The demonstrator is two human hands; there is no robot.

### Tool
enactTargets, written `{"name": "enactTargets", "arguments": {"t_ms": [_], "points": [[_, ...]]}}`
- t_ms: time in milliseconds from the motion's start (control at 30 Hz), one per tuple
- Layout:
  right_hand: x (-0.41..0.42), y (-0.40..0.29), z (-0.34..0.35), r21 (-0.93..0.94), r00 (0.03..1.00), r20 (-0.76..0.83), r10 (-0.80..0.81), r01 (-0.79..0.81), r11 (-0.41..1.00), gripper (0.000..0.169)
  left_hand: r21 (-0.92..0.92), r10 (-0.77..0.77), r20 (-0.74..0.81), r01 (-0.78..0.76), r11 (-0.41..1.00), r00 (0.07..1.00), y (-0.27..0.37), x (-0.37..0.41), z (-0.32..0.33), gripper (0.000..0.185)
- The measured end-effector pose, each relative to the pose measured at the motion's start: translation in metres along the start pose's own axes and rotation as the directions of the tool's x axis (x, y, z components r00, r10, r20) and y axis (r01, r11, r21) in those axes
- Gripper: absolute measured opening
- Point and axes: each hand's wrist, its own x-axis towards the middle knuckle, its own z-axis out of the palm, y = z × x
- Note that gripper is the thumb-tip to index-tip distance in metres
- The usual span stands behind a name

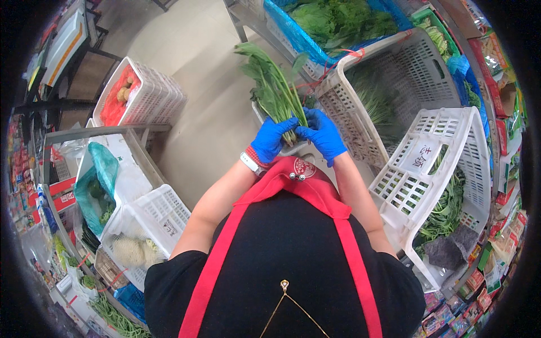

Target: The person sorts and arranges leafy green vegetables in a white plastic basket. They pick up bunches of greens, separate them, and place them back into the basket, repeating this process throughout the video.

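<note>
A bunch of leafy greens with long green stems (274,93) is held up in front of my red apron, its leaves pointing away from me. My left hand (270,137), in a blue glove, grips the bunch near its pale root ends. Also gloved in blue, my right hand (319,132) closes around stems on the other side of the same bunch. The root ends (290,138) poke out between both hands. Beneath the bunch, a pale container (258,113) is mostly hidden by the leaves and hands.
At right stand a white plastic crate (351,99) of greens and another crate (427,131) with leafy stems and a dark cloth (452,249). A blue-lined crate (291,31) holds lettuce. Left are a potato crate (162,97) and a cauliflower crate (162,215). Tiled floor (198,88) lies ahead.
</note>
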Motion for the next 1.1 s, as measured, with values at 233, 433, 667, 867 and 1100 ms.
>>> {"name": "enactTargets", "arguments": {"t_ms": [233,433,667,867,1100], "points": [[-0.012,-0.008,-0.009,0.544,0.996,0.070,0.052,-0.081,0.835,0.028,-0.135,-0.063,0.086,0.075,0.988,0.994,0.012,-0.004,0.004,0.036],[-0.022,0.014,-0.007,0.533,0.992,0.036,0.120,-0.121,0.838,0.022,-0.085,-0.032,0.085,0.040,0.996,0.996,0.008,-0.001,0.006,0.041],[-0.031,0.013,0.024,0.431,0.985,-0.089,0.148,-0.096,0.897,0.024,0.046,-0.061,0.046,0.059,0.997,0.997,0.000,0.000,-0.002,0.050],[-0.027,0.008,0.016,0.569,0.967,-0.065,0.245,-0.166,0.805,0.030,-0.022,-0.051,0.168,0.055,0.998,0.984,0.015,-0.003,0.008,0.056],[-0.026,0.001,0.008,0.442,0.963,0.082,0.255,-0.265,0.857,0.030,-0.062,-0.009,0.191,0.021,0.998,0.982,0.014,0.000,0.008,0.060]]}}
